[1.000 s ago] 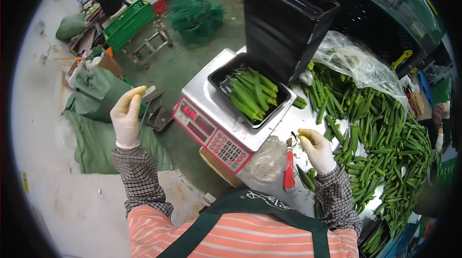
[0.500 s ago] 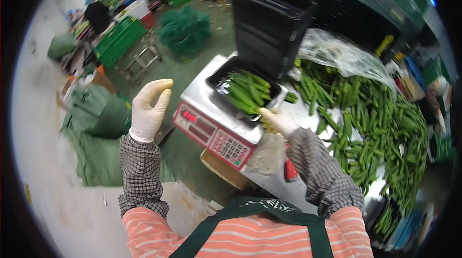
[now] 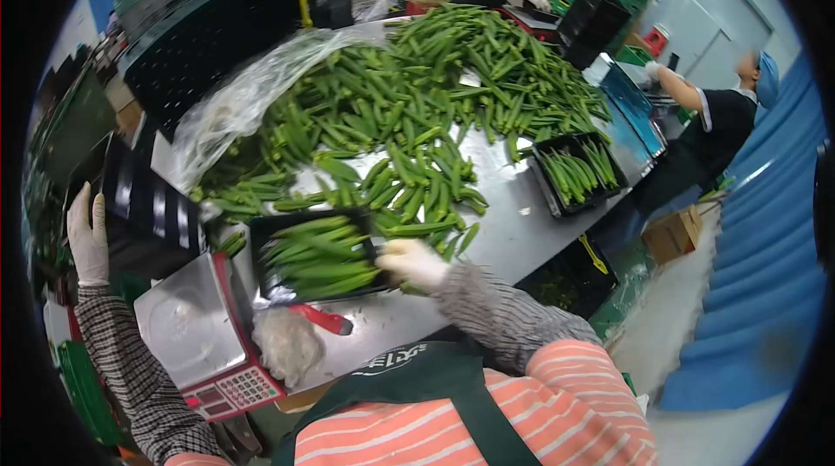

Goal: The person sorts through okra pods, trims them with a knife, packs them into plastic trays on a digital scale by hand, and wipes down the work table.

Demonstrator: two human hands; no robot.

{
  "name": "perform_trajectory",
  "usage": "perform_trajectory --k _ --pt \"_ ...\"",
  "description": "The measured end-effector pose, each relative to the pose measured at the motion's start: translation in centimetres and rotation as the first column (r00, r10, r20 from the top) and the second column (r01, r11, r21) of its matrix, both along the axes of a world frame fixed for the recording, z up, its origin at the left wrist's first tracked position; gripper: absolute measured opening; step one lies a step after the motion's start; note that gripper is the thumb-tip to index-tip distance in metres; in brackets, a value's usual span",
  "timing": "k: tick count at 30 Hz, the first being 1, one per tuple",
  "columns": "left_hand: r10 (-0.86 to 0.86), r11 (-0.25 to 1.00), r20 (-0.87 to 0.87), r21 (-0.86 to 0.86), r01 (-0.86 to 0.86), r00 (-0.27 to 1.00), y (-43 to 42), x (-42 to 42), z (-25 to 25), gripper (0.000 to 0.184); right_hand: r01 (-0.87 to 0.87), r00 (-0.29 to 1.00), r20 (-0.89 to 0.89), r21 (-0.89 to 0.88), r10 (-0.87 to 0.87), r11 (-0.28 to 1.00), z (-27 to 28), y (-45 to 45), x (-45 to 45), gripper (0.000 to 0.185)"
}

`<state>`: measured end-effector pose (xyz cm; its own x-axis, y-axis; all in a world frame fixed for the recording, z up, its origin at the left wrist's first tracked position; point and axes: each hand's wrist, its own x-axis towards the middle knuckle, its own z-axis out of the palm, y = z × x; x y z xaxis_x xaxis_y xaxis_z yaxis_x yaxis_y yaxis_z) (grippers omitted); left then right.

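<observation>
My right hand, in a white glove, grips the right edge of a black tray filled with okra. The tray is off the scale, over the metal table beside it. My left hand, also gloved, is raised at the far left by a stack of black trays; its fingers are held up, and whether they touch the stack is unclear. The scale has a bare plate. Near the tray lie a red-handled tool and a crumpled clear bag.
A big okra heap covers the table's back, with plastic sheeting at its left. Another filled black tray sits at the right edge. Two people work across and to the right.
The view has swung right. The okra tray has left the scale in my right hand, which earlier was empty and then reached to it. My left hand is now beside the black stack.
</observation>
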<state>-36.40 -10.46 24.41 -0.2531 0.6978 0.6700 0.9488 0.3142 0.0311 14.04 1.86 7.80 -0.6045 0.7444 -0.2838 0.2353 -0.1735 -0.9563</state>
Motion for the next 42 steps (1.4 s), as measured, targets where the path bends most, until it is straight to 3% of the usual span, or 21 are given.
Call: perform_trajectory --k 1,2,3,5,7,9,11,15,19,25,26,28,30,31,33,34,36,38,40,41,42 --pt "0.015 0.994 0.155 -0.108 0.002 0.988 0.8 -1.7 -0.5 0.038 0.058 0.998 0.018 0.024 -0.059 0.998 -3.5 1.9 4.5 0.02" --pt "0.014 0.994 0.168 -0.114 0.006 0.986 1.7 -2.2 -0.8 0.037 0.324 0.931 -0.135 -0.117 -0.338 0.939 -3.3 2.0 8.4 0.019" --pt "0.015 0.992 0.186 -0.125 0.009 0.982 2.4 -3.0 -1.0 0.036 0.447 0.885 -0.093 -0.098 -0.455 0.889 -1.4 2.3 12.3 0.014" --pt "0.099 0.984 0.168 -0.164 -0.072 0.981 2.9 -7.3 -2.1 0.033 0.62 0.781 -0.002 0.133 -0.625 0.773 -1.1 3.5 20.0 0.01" --pt "0.139 0.982 0.126 -0.148 -0.12 0.982 3.1 -10.2 -2.8 0.029 0.781 0.623 -0.097 0.127 -0.776 0.611 -1.8 4.6 26.5 0.009" --pt "0.306 0.911 0.17 -0.339 -0.236 0.937 4.0 -6.3 -0.2 0.024 0.884 0.465 -0.14 0.129 -0.874 0.45 -1.0 5.7 30.7 0.008" --pt "0.202 0.977 0.181 -0.112 -0.184 0.962 3.9 -7.7 -1.3 0.022 0.94 0.34 -0.168 0.106 -0.925 0.326 -0.2 6.9 34.7 0.011" --pt "0.218 0.976 0.342 -0.072 -0.206 0.914 2.9 -9.3 -0.2 0.031 0.983 0.17 -0.18 0.094 -0.969 0.155 0.6 9.9 41.2 0.01" --pt "0.349 0.861 0.218 0.31 -0.404 0.911 -2.0 -7.4 2.1 0.033 0.993 0.062 -0.096 0.11 -0.993 0.051 -1.1 14.0 46.4 0.025" --pt "0.439 0.819 0.021 0.4 -0.41 0.898 -11.3 12.2 -0.6 0.024 0.988 0.152 0.007 -0.028 -0.988 0.152 -8.2 19.9 51.2 0.034" --pt "0.39 0.809 0.208 0.387 -0.442 0.897 -12.1 13.6 -2.9 0.021 0.982 0.186 0.066 0.017 -0.98 0.188 -8.9 20.4 52.1 0.038" --pt "0.362 0.855 0.28 0.281 -0.436 0.889 -12.7 16.2 -7.2 0.018 0.973 0.182 0.186 0.106 -0.966 0.204 -9.1 20.8 52.4 0.044" --pt "0.415 0.899 0.051 0.132 -0.418 0.908 -12.5 17.7 -11.3 0.015 0.93 0.102 0.332 0.302 -0.938 0.209 -7.0 20.3 51.5 0.046" --pt "0.432 0.901 -0.067 0.081 -0.427 0.899 -12.2 18.1 -13.2 0.015 0.809 0.053 0.277 0.552 -0.96 0.204 -7.4 20.3 51.9 0.046" --pt "0.504 0.864 0.062 -0.051 -0.502 0.861 -11.6 18.6 -15.6 0.015 0.397 -0.001 0.13 0.91 -0.991 0.119 -8.0 20.2 53.3 0.044" --pt "0.608 0.785 0.094 -0.222 -0.578 0.789 -11.6 18.3 -16.4 0.02 0.421 0.077 0.037 0.905 -0.996 0.066 -4.9 18.9 49.0 0.037" --pt "0.552 0.819 -0.044 -0.156 -0.552 0.833 -9.6 21.2 -15.2 0.026 0.532 0.328 -0.078 0.839 -0.941 0.116 -2.7 17.9 43.8 0.023" --pt "0.457 0.883 -0.108 -0.063 -0.465 0.883 -8.0 22.8 -14.0 0.035 0.472 0.567 0.023 0.81 -0.824 0.347 0.6 14.8 34.8 0.018" --pt "0.236 0.971 0.109 0.008 -0.238 0.966 -4.6 26.0 -12.5 0.034 0.503 0.744 0.099 0.567 -0.66 0.652 1.4 12.0 26.1 0.014" --pt "0.118 0.989 0.209 0.065 -0.134 0.971 -2.8 27.9 -12.0 0.034 0.289 0.849 0.054 0.785 -0.526 0.547 -3.3 12.5 24.3 0.015" --pt "0.01 0.999 0.262 0.033 -0.019 0.965 -1.1 29.2 -12.2 0.033 0.236 0.907 0.076 0.724 -0.415 0.649 -5.2 11.6 21.1 0.016"
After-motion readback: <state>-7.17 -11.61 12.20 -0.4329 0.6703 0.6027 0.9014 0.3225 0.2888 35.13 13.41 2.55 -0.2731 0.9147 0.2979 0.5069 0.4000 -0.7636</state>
